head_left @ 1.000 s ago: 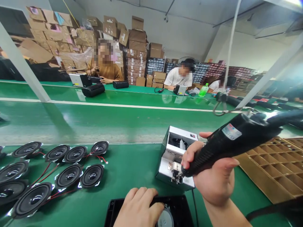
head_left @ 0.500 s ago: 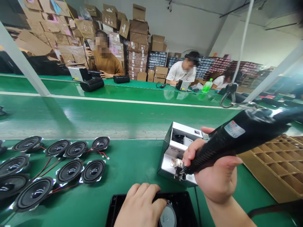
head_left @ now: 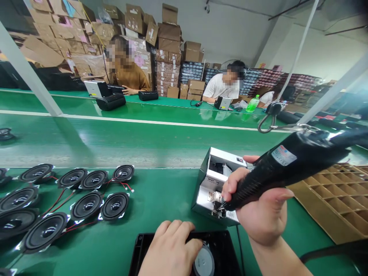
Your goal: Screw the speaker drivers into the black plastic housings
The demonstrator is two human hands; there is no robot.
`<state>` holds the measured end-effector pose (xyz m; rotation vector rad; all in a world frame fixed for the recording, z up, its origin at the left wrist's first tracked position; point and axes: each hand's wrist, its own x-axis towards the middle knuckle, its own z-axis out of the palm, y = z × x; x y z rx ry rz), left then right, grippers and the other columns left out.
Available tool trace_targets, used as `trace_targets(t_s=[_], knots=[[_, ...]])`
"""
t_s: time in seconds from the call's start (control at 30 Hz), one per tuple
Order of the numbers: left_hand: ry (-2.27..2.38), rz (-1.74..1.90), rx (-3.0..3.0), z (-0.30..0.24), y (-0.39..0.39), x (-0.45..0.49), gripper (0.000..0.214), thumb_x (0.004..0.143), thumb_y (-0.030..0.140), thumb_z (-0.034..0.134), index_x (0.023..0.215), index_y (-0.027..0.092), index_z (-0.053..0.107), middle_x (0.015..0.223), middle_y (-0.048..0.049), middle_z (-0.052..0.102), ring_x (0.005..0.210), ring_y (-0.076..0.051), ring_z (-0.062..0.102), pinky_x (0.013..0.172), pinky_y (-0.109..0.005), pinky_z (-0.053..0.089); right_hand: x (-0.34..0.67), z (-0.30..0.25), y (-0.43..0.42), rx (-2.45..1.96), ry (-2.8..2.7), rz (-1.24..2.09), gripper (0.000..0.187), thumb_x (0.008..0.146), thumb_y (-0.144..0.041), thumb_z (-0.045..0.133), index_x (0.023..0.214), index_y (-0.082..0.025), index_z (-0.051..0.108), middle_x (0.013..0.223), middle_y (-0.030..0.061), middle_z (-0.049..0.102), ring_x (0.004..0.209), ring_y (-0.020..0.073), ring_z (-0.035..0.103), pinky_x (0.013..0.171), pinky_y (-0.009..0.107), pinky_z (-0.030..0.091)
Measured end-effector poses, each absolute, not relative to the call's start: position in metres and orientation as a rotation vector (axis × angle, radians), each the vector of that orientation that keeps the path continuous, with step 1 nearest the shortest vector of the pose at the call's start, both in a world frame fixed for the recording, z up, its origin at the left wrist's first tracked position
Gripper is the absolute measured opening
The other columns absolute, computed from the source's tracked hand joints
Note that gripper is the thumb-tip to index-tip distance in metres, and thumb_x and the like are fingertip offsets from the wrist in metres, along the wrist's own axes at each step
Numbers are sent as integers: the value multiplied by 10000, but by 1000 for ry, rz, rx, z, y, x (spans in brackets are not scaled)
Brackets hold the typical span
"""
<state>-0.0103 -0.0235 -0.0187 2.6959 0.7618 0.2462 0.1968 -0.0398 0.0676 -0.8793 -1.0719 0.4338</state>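
Observation:
My right hand (head_left: 267,218) is closed around a black electric screwdriver (head_left: 267,172), which tilts down to the left and hangs by a metal clip at its upper end. Its tip is at the front outlet of a silver-and-black screw feeder (head_left: 214,180); the exact contact there is too small to tell. Below, my left hand (head_left: 174,249) grips the far wall of a black speaker housing (head_left: 136,253), fingers over the edge and thumb on the inner side. Inside the housing, beside the thumb, is a round grey speaker magnet (head_left: 204,261), partly covered by my hand.
Several loose speaker drivers (head_left: 86,207) with red wires lie at the left. A cardboard divider tray (head_left: 316,214) stands at the right. Beyond the green conveyor belt (head_left: 138,140), co-workers sit at the far bench, one person (head_left: 129,76) in a brown top. A slanted white post (head_left: 31,73) rises at left.
More of a speaker driver on the conveyor shows at the left edge, farther right than before. Both hands and the screwdriver stay almost where they were; the view has shifted slightly.

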Motion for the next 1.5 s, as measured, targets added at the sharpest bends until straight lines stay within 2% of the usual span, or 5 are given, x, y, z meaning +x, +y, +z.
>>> trace_targets(t_s=[0.13,0.43,0.7,1.2,1.5], knots=[[767,219,2692,-19,-24,-9,352,875,499,880,1163,325,775,1249,-7,743,1053,-265,689,899,-396,422,199,68,-40,-861,-1054,440,674,970,-836,590,1310,-254,596,707,-20,648,498,188,564,472,323,461],[770,265,2687,-25,-25,-10,465,804,592,918,1158,327,776,1250,-5,731,1042,-272,670,891,-408,414,197,65,-41,-860,-1088,466,667,964,-852,582,1267,-257,599,707,-24,642,508,179,558,484,310,452],[785,249,2686,-31,-27,-9,557,728,610,966,1167,325,775,1259,-20,725,1055,-300,657,897,-427,420,194,68,-44,-854,-1041,465,741,956,-836,621,1430,-267,580,708,-14,655,503,205,547,482,347,427],[781,182,2645,-19,-25,-9,562,746,632,950,1179,320,776,1301,-30,724,1093,-318,680,932,-445,441,194,71,-46,-850,-1026,465,704,912,-850,673,1301,-266,607,691,-14,657,506,194,556,481,315,449],[826,268,2603,-24,-28,-10,554,720,645,960,1146,344,775,1271,9,727,1085,-297,683,940,-436,451,194,65,-43,-877,-1081,435,696,955,-877,562,1265,-254,576,693,-25,641,497,182,554,468,306,465]])
